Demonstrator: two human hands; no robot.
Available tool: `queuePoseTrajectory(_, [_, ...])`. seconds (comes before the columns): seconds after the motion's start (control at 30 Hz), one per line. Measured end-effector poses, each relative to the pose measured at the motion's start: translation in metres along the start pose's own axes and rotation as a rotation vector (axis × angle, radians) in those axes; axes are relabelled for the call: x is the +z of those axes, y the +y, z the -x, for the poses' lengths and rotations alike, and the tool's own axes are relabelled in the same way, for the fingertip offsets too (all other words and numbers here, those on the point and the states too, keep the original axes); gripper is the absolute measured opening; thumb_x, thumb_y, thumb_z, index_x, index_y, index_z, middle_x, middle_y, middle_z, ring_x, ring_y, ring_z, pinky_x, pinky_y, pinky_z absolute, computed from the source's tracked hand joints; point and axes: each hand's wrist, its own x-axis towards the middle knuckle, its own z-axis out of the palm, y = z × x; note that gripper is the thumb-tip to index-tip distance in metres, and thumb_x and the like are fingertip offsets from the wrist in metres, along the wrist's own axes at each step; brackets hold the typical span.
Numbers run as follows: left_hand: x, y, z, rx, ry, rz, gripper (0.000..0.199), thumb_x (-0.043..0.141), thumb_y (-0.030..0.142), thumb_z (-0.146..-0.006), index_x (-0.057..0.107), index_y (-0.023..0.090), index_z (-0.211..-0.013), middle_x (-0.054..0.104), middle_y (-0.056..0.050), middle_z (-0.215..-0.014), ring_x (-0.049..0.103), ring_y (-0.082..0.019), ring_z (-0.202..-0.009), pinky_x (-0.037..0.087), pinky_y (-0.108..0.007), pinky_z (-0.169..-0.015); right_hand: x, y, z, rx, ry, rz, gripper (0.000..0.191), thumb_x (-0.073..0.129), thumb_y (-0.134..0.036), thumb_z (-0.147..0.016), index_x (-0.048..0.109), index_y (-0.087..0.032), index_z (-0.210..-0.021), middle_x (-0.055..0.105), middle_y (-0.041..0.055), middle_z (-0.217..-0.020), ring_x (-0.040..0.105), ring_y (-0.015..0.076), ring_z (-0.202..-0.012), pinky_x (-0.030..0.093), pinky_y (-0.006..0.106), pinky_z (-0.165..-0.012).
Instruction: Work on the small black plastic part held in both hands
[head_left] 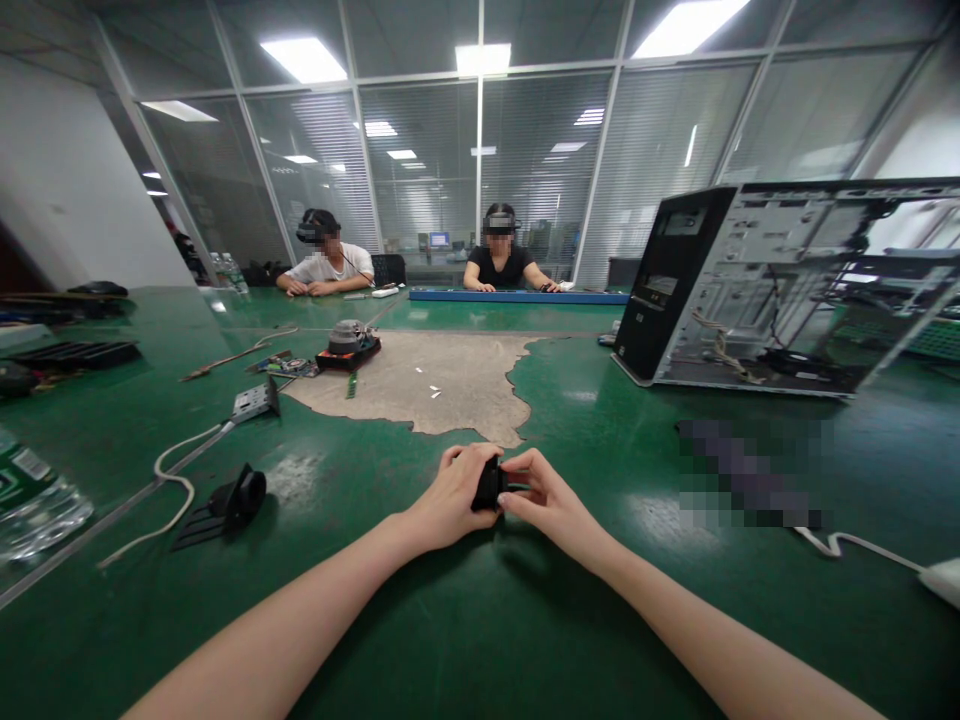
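Note:
A small black object (488, 484) is held between both hands above the green table (420, 620), near the middle of the view. My left hand (456, 492) wraps round its left side, with the thumb below and the fingers over the top. From the right, my right hand (546, 495) pinches its edge with thumb and fingers. What exactly the object is cannot be made out. A black plastic part with a round piece (241, 500) lies on the table to the left of my hands.
An open computer case (750, 290) stands at the right. Back left are a heatsink with a fan (349, 345), a metal bracket (255, 400) and a white cable (161, 465). A bottle (37, 500) lies far left. Two people sit across the table.

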Motion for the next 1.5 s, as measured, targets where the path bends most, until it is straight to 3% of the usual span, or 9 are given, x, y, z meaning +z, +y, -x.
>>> queuePoseTrajectory(0.27, [0.0004, -0.0001, -0.0005, 0.007, 0.017, 0.001, 0.054, 0.057, 0.019, -0.065, 0.031, 0.023, -0.112, 0.047, -0.004, -0.11, 0.043, -0.02, -0.104, 0.025, -0.037, -0.093, -0.0005, -0.0025, -0.0041, 0.059, 0.019, 0.015, 0.029, 0.059, -0.027, -0.07, 0.044, -0.021, -0.095, 0.051, 0.0039, -0.096, 0.052, 0.0163, -0.09, 0.046, 0.033, -0.077])
queuePoseTrajectory(0.43, [-0.0018, 0.0007, -0.0003, 0.005, -0.003, 0.003, 0.061, 0.056, 0.013, -0.061, 0.029, 0.023, -0.114, 0.046, -0.005, -0.112, 0.041, -0.02, -0.106, 0.025, -0.038, -0.093, 0.0004, -0.0028, -0.0007, -0.002, 0.0, 0.009, 0.027, 0.061, -0.019, -0.068, 0.043, -0.022, -0.087, 0.051, 0.0015, -0.093, 0.051, 0.0164, -0.096, 0.045, 0.03, -0.077])
queuePoseTrajectory(0.57, [-0.0011, 0.001, -0.0007, 0.005, 0.005, 0.004, 0.057, 0.056, 0.017, -0.064, 0.029, 0.023, -0.114, 0.046, -0.005, -0.112, 0.042, -0.02, -0.106, 0.025, -0.038, -0.093, 0.0, -0.0008, -0.0007, 0.029, 0.009, -0.04, 0.022, 0.059, -0.023, -0.071, 0.043, -0.021, -0.086, 0.051, 0.0014, -0.09, 0.052, 0.0158, -0.092, 0.046, 0.03, -0.074])
queuePoseTrajectory(0.8, [0.0012, -0.0006, -0.001, 0.004, 0.021, -0.003, 0.055, 0.057, 0.019, -0.065, 0.031, 0.023, -0.113, 0.047, -0.004, -0.11, 0.042, -0.02, -0.105, 0.025, -0.037, -0.092, -0.001, -0.0008, -0.0037, 0.048, 0.032, 0.021, 0.029, 0.059, -0.028, -0.071, 0.044, -0.021, -0.094, 0.05, 0.0039, -0.098, 0.052, 0.0165, -0.092, 0.045, 0.033, -0.079])
queuePoseTrajectory(1.0, [-0.0014, -0.0012, -0.0003, 0.006, -0.009, 0.006, 0.062, 0.056, 0.012, -0.06, 0.029, 0.023, -0.114, 0.045, -0.004, -0.112, 0.041, -0.02, -0.106, 0.023, -0.036, -0.093, 0.0009, -0.0034, -0.0009, -0.002, -0.005, 0.016, 0.026, 0.06, -0.019, -0.068, 0.042, -0.022, -0.088, 0.051, 0.0014, -0.091, 0.052, 0.0164, -0.094, 0.045, 0.031, -0.076])
queuePoseTrajectory(1.2, [0.0009, -0.0013, -0.0008, 0.008, 0.02, 0.004, 0.056, 0.056, 0.016, -0.064, 0.03, 0.023, -0.113, 0.046, -0.005, -0.111, 0.042, -0.019, -0.105, 0.024, -0.036, -0.092, 0.0016, -0.0013, -0.0011, 0.018, 0.009, -0.032, 0.02, 0.057, -0.023, -0.073, 0.042, -0.022, -0.087, 0.05, 0.0012, -0.09, 0.053, 0.0156, -0.09, 0.046, 0.031, -0.074])
queuePoseTrajectory(1.5, [-0.0001, -0.0009, -0.0007, 0.003, 0.0, 0.009, 0.06, 0.057, 0.014, -0.061, 0.03, 0.024, -0.113, 0.046, -0.004, -0.111, 0.042, -0.02, -0.106, 0.024, -0.037, -0.093, 0.0006, -0.0034, -0.0018, 0.015, 0.004, 0.041, 0.028, 0.059, -0.021, -0.07, 0.045, -0.021, -0.093, 0.051, 0.0032, -0.097, 0.051, 0.0168, -0.095, 0.046, 0.032, -0.078])
